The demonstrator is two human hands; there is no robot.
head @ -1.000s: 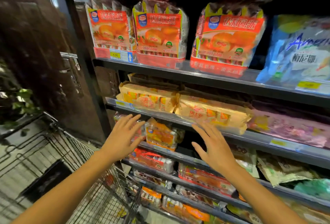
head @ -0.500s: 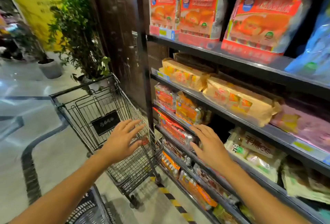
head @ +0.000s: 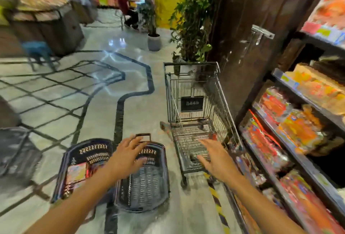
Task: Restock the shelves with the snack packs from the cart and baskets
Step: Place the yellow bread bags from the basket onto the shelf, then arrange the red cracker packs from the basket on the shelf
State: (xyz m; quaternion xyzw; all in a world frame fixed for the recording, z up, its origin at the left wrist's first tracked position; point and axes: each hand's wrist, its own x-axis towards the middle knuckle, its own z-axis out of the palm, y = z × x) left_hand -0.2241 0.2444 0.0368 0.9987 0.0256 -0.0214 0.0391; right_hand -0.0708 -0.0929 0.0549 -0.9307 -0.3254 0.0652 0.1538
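- Apparently restocking was well along: the grey wire shopping cart (head: 197, 119) by the right-hand shelves (head: 302, 140) looked bare.
- Both the left hand (head: 127, 157) and right hand (head: 216, 161) were spread wide, holding nothing.
- 2 dark plastic baskets sat near on the floor; the left basket (head: 82, 168) held colourful snack packs (head: 76, 173), the right basket (head: 143, 183) looked bare.
- Motion blur hid pack labels.
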